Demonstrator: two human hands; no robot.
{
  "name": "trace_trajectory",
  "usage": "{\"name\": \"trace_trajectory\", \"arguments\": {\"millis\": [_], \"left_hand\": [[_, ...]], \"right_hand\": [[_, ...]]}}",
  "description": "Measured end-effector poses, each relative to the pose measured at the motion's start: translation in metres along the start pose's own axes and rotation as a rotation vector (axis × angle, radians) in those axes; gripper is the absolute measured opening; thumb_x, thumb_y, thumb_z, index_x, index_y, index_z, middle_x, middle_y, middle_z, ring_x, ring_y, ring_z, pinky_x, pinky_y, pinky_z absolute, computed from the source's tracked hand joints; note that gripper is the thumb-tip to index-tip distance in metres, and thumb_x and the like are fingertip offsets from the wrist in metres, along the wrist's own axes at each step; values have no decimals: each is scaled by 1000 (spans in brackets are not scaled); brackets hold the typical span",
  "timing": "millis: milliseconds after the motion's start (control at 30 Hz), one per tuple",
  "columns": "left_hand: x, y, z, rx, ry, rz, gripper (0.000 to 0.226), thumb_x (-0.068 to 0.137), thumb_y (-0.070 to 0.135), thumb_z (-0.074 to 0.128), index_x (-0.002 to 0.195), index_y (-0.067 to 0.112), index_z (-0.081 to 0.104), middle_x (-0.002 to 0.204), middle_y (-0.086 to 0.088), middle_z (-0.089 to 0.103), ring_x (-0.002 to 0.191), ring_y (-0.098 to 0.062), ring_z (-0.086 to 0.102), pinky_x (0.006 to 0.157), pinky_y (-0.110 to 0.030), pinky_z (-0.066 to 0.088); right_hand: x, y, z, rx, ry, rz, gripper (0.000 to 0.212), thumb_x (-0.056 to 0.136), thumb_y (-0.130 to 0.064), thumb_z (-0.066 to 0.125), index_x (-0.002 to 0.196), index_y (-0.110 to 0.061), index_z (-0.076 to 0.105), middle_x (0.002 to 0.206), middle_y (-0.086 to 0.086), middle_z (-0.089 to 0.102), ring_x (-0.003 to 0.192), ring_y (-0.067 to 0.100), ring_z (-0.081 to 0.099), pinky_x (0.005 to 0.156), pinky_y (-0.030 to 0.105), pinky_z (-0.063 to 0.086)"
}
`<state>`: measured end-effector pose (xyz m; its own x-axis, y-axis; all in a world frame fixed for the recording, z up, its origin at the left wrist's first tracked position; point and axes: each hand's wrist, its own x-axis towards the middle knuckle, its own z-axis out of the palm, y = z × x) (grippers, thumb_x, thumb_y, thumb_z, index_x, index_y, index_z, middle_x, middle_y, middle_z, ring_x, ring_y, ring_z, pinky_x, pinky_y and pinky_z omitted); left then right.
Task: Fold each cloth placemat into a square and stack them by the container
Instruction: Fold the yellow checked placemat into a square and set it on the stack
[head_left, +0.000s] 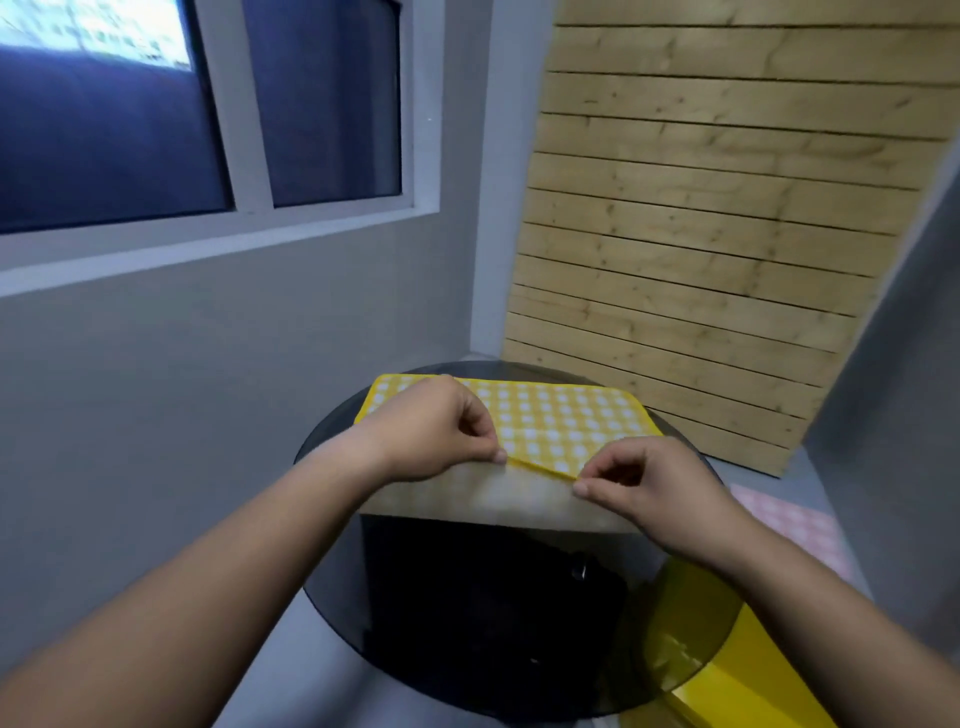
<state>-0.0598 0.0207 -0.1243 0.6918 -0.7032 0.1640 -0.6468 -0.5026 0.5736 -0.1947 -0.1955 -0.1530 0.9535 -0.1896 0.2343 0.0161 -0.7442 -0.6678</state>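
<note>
**While both hands pinch the near edge: the yellow mat's first fold**

As the mat (561, 415) lies spread on the far half of the round glass table (335, 597), the left hand (431, 431) and the right hand (649, 483) each pinch its near edge between thumb and forefinger, the other fingers curled in. The edge is raised slightly between them. A pale band sits just below the hands; whether it is the mat's underside or a reflection in the glass, I cannot tell.

To do this fold well, I would carry the near edge straight away to meet the far edge, both hands moving level so the corners line up. Keep the cloth taut between the pinches so it does not sag. Press the crease flat before turning it for the second fold.

Counted: one yellow mat in hand, and one pink checked cloth (795, 519) lying off to the right, below the table, well apart and probably next. One table. One yellow object (748, 680) shows at lower right, partly through the glass; it may be the container, but that is unclear. No folded mats are in view.
</note>
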Motion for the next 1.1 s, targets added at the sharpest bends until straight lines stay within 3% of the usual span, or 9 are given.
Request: {"name": "trace_trajectory", "arguments": {"millis": [133, 200, 267, 367, 467, 600, 700, 800, 1100], "left_hand": [[27, -10, -2, 225, 124, -22, 18, 78, 43, 80, 72, 27, 75, 73, 11, 72, 77, -12, 65, 70, -32, 54], [41, -14, 3, 325, 157, -37, 18, 83, 43, 76, 79, 25, 74, 82, 8, 73, 83, -18, 64, 69, -31, 49], [57, -19, 11, 427, 190, -44, 18, 88, 41, 70, 85, 24, 72, 92, 4, 73, 91, -23, 63, 70, -31, 40], [80, -30, 25, 543, 217, -59, 15, 94, 38, 62, 92, 25, 69, 101, 1, 72, 100, -26, 62, 75, -32, 31], [102, -52, 42, 530, 189, -122, 14, 95, 34, 58, 95, 24, 69, 104, 1, 72, 100, -26, 62, 74, -32, 34], [122, -84, 67, 316, 121, -233, 18, 94, 34, 60, 86, 19, 67, 96, 5, 71, 96, -23, 63, 74, -31, 41], [127, -103, 86, 182, 134, -313, 28, 92, 38, 62, 75, 16, 64, 83, 9, 70, 90, -19, 62, 83, -34, 41], [129, -123, 102, 126, 170, -356, 34, 89, 44, 66, 66, 21, 61, 82, 14, 69, 96, -15, 59, 89, -38, 34], [131, -136, 117, 144, 303, -335, 22, 89, 44, 66, 75, 27, 69, 86, 14, 67, 110, -19, 48, 83, -35, 24]], "right_hand": [[27, 12, -3, -203, 194, 48, 13, 85, -33, 73, 72, -30, 72, 71, -16, 69, 77, 8, 64, 67, 26, 44], [41, 19, 1, -400, 284, 39, 12, 89, -37, 66, 82, -30, 72, 81, -12, 69, 89, 17, 62, 77, 33, 44], [57, 29, 6, -637, 373, -3, 15, 93, -40, 59, 90, -32, 71, 89, -8, 68, 98, 23, 57, 82, 36, 34], [84, 52, 16, -835, 373, -58, 21, 95, -35, 52, 89, -32, 71, 87, -6, 65, 95, 25, 55, 80, 36, 23], [108, 79, 25, -946, 324, -106, 21, 89, -24, 54, 78, -30, 71, 76, -3, 62, 85, 27, 54, 81, 38, 25], [127, 114, 39, -885, 174, 11, 23, 95, -31, 51, 90, -33, 73, 86, -6, 63, 96, 23, 52, 88, 37, 25], [135, 133, 50, -579, 99, 134, 23, 95, -37, 49, 93, -34, 72, 98, -8, 59, 107, 21, 45, 91, 35, 21], [142, 150, 55, -407, 16, 166, 16, 94, -38, 55, 88, -31, 69, 101, -7, 56, 109, 21, 43, 94, 36, 27], [157, 164, 59, -366, 28, 170, 21, 93, -44, 56, 81, -28, 59, 97, -7, 55, 102, 17, 43, 88, 34, 25]]}}
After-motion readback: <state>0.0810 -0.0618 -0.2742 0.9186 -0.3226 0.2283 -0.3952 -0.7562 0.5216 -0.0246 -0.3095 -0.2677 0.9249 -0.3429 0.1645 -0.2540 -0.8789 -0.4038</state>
